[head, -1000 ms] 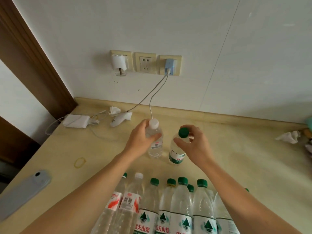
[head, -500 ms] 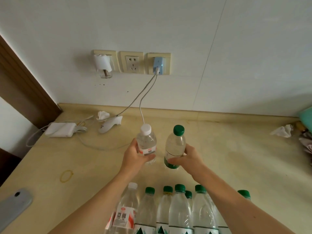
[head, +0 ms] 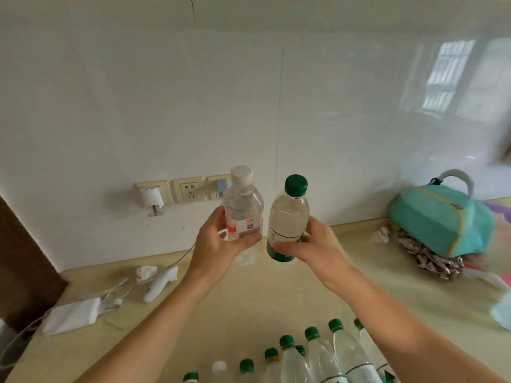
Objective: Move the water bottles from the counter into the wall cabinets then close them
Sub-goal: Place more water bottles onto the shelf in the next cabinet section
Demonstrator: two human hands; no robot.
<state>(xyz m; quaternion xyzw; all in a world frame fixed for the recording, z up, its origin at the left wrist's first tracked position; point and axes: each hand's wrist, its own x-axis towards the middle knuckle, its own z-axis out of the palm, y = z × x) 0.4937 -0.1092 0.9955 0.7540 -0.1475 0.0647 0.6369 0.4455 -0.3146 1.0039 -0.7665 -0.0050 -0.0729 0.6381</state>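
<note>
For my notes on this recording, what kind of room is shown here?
Probably a home kitchen or utility room: a beige counter along a white tiled wall, wall sockets above it, and many water bottles standing there.

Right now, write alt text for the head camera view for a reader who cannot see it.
Two bare hands hold water bottles up before a white wall: the left hand grips a white-capped bottle, the right hand a green-capped bottle. More bottles stand on the beige counter below, with a teal bag to the right.
</note>
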